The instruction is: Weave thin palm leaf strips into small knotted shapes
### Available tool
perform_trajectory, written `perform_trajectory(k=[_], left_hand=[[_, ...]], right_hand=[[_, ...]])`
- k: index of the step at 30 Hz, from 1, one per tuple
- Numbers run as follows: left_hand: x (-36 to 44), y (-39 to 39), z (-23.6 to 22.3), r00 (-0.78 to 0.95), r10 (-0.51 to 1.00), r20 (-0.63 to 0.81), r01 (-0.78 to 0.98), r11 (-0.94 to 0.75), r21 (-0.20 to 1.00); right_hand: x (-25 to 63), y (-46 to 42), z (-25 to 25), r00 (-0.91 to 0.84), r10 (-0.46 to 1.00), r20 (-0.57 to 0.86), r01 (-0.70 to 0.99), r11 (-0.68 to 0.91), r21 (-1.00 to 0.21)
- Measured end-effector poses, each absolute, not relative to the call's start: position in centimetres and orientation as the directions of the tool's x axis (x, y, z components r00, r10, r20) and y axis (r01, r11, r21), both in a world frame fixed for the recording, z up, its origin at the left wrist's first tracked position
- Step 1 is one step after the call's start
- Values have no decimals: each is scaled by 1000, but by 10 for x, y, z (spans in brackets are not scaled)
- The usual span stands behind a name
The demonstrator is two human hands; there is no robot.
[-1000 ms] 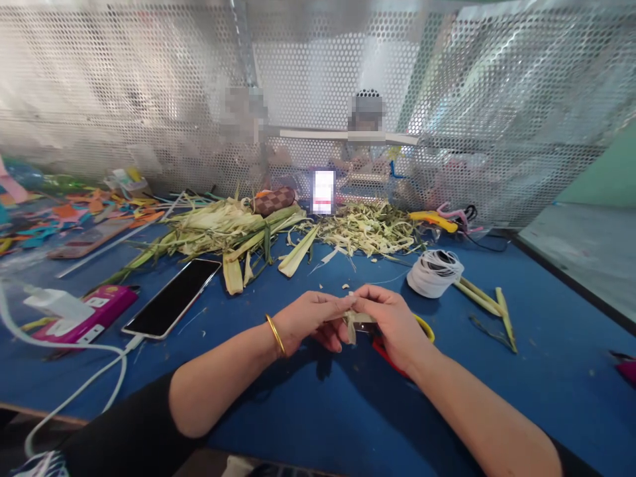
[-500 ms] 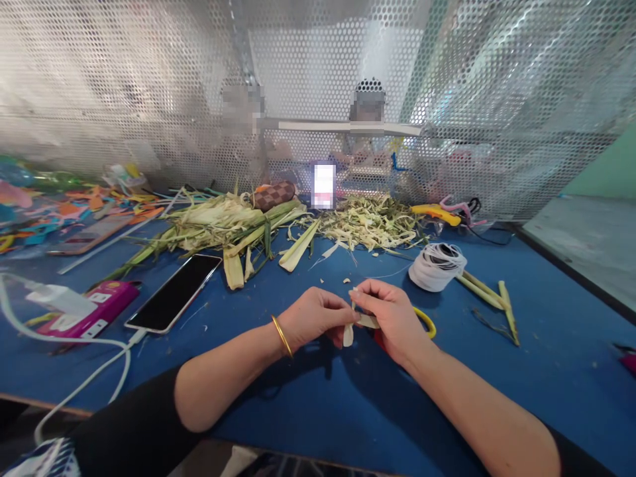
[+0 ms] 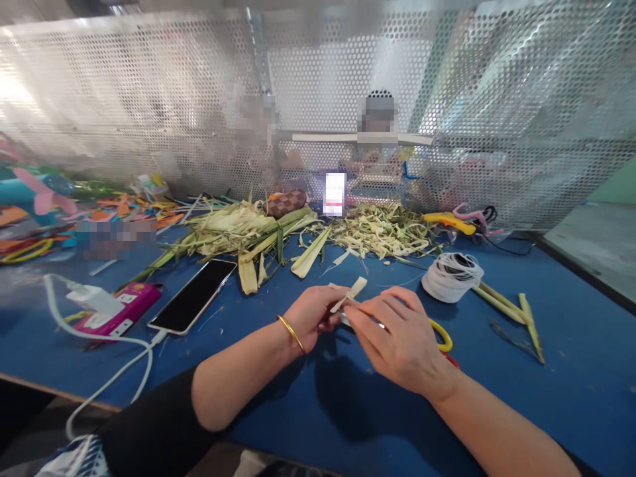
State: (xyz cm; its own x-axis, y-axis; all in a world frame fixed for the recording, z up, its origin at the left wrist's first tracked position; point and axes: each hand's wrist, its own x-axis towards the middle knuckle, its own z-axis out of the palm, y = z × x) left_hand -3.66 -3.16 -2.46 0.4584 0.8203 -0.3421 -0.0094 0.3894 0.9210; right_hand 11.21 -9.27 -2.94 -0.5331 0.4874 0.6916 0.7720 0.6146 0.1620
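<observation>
Between my hands is a pale strip of dried leaf (image 3: pixel 356 289), crossed or folded over itself, its flat end standing up. My left hand (image 3: pixel 318 311), with a gold bangle on its wrist, pinches the strip between closed fingers. My right hand (image 3: pixel 397 331) meets it from the right, its fingertips closed on the strip's near side; its thumb is hidden. Partly beneath my right hand lie scissors with a yellow handle loop (image 3: pixel 443 335) and a bit of red; some blade shows between the hands. A roll of white cord (image 3: pixel 451 277) stands beyond my right hand.
Leaves (image 3: pixel 228 232) and shredded leaf pieces (image 3: pixel 387 228) lie along the perforated metal screen (image 3: pixel 318 73). A phone (image 3: pixel 193 296) is cabled near a magenta power strip (image 3: pixel 132 308). Cut stalks (image 3: pixel 529 321) lie right. People sit behind the screen.
The leaf strip's end, hanging down before, now points up and away. My right hand has turned over, its back now upward. The view has shifted slightly left.
</observation>
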Motion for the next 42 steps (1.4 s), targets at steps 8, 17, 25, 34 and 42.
perform_trajectory(k=[8, 17, 25, 34, 42], left_hand=[[-30, -37, -36, 491, 791, -365, -181, 502, 846], [-30, -39, -36, 478, 822, -309, -187, 440, 878], [-33, -40, -29, 464, 840, -282, -220, 417, 882], [-36, -36, -27, 453, 849, -272, -222, 403, 888], [-38, -34, -23, 473, 842, -259, -205, 391, 897]], right_hand=[[112, -85, -38, -585, 469, 662, 777, 560, 289], [109, -87, -37, -590, 394, 705, 755, 578, 308], [111, -89, -40, -533, 347, 771, 735, 642, 219], [114, -87, -40, -525, 412, 745, 735, 661, 151], [120, -77, -41, -18, 787, 617, 718, 439, -540]])
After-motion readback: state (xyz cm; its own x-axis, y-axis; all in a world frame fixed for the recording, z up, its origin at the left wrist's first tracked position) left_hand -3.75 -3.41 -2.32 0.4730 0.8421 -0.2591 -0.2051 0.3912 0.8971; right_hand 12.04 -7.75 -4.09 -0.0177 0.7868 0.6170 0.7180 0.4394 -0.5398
